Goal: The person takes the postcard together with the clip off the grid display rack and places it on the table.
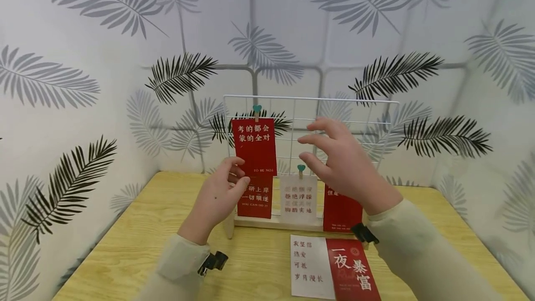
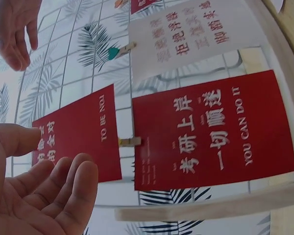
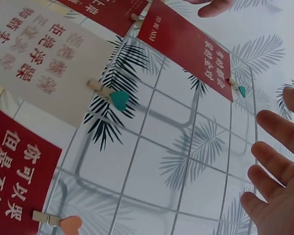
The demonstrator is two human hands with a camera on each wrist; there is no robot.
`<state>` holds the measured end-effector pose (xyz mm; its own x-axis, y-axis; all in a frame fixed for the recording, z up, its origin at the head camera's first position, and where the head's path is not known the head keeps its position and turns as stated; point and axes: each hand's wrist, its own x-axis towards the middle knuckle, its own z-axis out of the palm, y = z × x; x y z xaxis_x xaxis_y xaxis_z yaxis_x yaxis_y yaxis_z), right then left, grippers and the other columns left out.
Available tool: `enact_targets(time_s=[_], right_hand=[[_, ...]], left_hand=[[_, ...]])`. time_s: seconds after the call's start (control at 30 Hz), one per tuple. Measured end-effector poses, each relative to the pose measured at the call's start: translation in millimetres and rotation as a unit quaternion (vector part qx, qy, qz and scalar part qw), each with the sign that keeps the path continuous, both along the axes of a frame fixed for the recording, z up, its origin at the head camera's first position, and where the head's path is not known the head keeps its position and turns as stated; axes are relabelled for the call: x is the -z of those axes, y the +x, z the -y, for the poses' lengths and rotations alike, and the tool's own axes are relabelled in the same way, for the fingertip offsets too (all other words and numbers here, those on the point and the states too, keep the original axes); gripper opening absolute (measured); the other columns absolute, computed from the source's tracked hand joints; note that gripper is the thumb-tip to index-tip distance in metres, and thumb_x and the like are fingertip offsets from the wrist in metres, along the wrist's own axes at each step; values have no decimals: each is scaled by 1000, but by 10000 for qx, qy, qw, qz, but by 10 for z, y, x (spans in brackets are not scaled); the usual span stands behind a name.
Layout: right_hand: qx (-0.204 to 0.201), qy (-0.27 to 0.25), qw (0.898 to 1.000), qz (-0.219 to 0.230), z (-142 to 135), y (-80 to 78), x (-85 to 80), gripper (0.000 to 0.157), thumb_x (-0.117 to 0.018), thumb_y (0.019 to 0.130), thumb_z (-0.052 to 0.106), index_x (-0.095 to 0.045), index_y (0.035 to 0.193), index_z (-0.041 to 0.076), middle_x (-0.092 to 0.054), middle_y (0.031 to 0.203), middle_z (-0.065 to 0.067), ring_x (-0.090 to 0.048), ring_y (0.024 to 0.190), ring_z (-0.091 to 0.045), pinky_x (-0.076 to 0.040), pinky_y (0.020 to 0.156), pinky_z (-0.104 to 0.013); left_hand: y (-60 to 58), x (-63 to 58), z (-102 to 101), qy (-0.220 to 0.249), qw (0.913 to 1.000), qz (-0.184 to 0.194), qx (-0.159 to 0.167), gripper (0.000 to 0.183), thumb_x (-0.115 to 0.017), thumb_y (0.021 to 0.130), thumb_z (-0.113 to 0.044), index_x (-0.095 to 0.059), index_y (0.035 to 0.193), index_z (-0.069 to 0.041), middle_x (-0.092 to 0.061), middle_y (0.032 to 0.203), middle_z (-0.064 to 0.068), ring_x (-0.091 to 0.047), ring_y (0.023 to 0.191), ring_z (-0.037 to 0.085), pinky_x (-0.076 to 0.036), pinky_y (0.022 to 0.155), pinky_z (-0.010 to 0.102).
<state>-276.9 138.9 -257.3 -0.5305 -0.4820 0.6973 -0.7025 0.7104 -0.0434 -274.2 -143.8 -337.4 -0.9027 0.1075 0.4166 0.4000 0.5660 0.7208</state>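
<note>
A white wire grid panel (image 1: 347, 100) stands upright on a wooden base. Clipped at its upper left by a clothespin with a teal heart (image 1: 257, 108) is a red card (image 1: 255, 150) reading "TO BE NO.1". My left hand (image 1: 219, 194), fingers loosely bent and holding nothing, is at this card's lower left edge; whether it touches I cannot tell. Below hangs another red card (image 2: 210, 132). A white card (image 3: 44, 63) hangs in the middle under a teal-heart clothespin (image 3: 108, 95). My right hand (image 1: 342, 161), fingers spread and holding nothing, is before the grid's right half, partly covering a red card (image 1: 342, 212).
On the yellow wood-grain table (image 1: 138, 240), a white card (image 1: 311, 266) and a red card (image 1: 355, 271) lie side by side in front of the base. An orange-heart clothespin (image 3: 59, 221) grips the right red card. Behind is a leaf-patterned wall (image 1: 288, 22).
</note>
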Motion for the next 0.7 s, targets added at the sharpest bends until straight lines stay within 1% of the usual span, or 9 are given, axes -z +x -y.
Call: enact_targets(time_s=[0.17,0.33,0.5,0.7], right_hand=[[-3,-17,10000,56,117,5,-70,34,-70,95,32,-72,124,15,-53,141,-10,-36,141,-31,-37,110,-56],[-32,8,10000,-25,242,-27,-136,36,-68,96,34,-71,127,15,-52,144,-10,-35,142,-30,-31,114,-54],[-25,52,9995,-299,341,-83,-238,34,-66,97,33,-71,125,15,-53,143,-10,-36,142,-29,-29,116,-51],[22,192,9987,-474,443,-155,-364,33,-65,98,32,-72,125,15,-54,143,-11,-38,140,-30,-27,117,-48]], left_hand=[[-43,-105,127,281,9996,-52,-13,44,-62,100,-22,-49,140,-11,-62,115,6,-61,106,23,-52,94,45],[-65,-137,216,316,9994,-69,-108,44,-62,100,-21,-48,141,-11,-62,119,8,-61,109,24,-51,97,46],[-108,-193,224,370,9991,-162,-95,45,-62,100,-20,-46,141,-12,-63,123,10,-62,112,26,-50,100,46],[-143,-247,192,354,9993,25,-106,46,-61,100,-23,-45,142,-15,-61,127,10,-63,115,30,-51,97,49]])
